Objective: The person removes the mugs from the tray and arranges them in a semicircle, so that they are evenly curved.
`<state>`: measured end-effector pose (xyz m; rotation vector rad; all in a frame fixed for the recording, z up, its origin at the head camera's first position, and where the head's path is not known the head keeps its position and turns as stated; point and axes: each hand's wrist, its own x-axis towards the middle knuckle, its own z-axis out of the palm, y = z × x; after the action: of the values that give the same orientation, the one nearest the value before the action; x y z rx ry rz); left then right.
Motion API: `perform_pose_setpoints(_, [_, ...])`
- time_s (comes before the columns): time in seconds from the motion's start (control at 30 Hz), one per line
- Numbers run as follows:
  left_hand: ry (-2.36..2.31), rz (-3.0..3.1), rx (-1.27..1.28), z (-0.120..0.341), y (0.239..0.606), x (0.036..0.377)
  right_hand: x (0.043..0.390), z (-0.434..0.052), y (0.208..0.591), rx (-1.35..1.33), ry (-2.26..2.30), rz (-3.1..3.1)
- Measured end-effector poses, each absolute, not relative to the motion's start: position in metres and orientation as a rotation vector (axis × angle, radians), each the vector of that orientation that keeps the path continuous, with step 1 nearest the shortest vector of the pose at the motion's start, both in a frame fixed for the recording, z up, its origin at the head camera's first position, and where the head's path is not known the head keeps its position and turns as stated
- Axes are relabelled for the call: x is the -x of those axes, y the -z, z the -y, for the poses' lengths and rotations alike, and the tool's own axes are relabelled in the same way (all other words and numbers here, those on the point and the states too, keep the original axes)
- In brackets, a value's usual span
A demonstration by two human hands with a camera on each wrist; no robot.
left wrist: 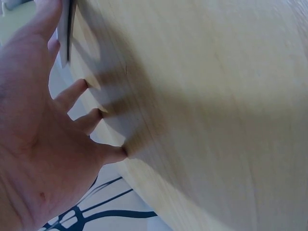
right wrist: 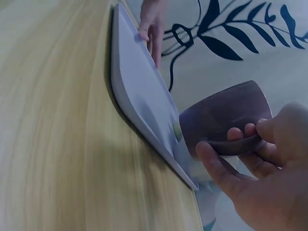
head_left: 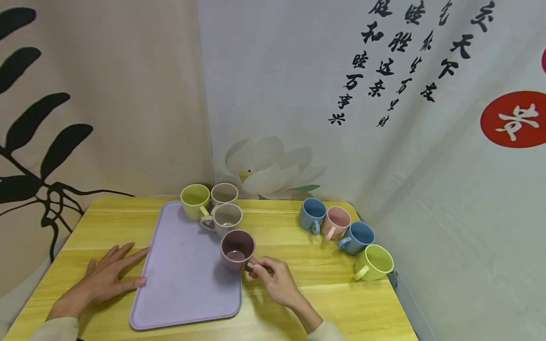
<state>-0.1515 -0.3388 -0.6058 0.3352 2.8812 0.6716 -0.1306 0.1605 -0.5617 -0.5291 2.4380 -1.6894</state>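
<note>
Purple mug point(head_left: 237, 251) is held upright at the right edge of the lilac tray point(head_left: 183, 284), partly over it. Handle is pinched between thumb and curled fingers of the right hand point(head_left: 275, 280). A shadow is cast on the tray beside the mug; whether its base is in contact cannot be told.

Tray's left edge is touched by the left hand point(head_left: 106, 279), fingers spread, mug-free.

Just behind the held mug, a front grey mug point(head_left: 230, 219) is seen, then a rear grey mug point(head_left: 224, 192), with a lime mug point(head_left: 194, 199) to their left. All three are grouped at the tray's far right corner; how much of the rear one is on the tray cannot be told.

On the counter point(head_left: 277, 241), well apart to the right, a diagonal row is formed: far blue mug point(head_left: 310, 215), pink mug point(head_left: 336, 221), near blue mug point(head_left: 359, 237), second lime mug point(head_left: 375, 263). Counter is backed by a printed cloth point(head_left: 277, 71).
</note>
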Motion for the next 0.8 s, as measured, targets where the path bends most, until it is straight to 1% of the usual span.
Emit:
perform_pose_setpoints(0.4, [-0.667,-2.886,-0.348,0.339,0.604,0.152,0.131,-0.203,0.559,0.461,1.724,-2.547])
perform_pose_setpoints(0.8, [-0.713,-2.88,-0.374,0.338,0.605,0.15,0.143,-0.218,0.557,0.266,1.8,-2.604])
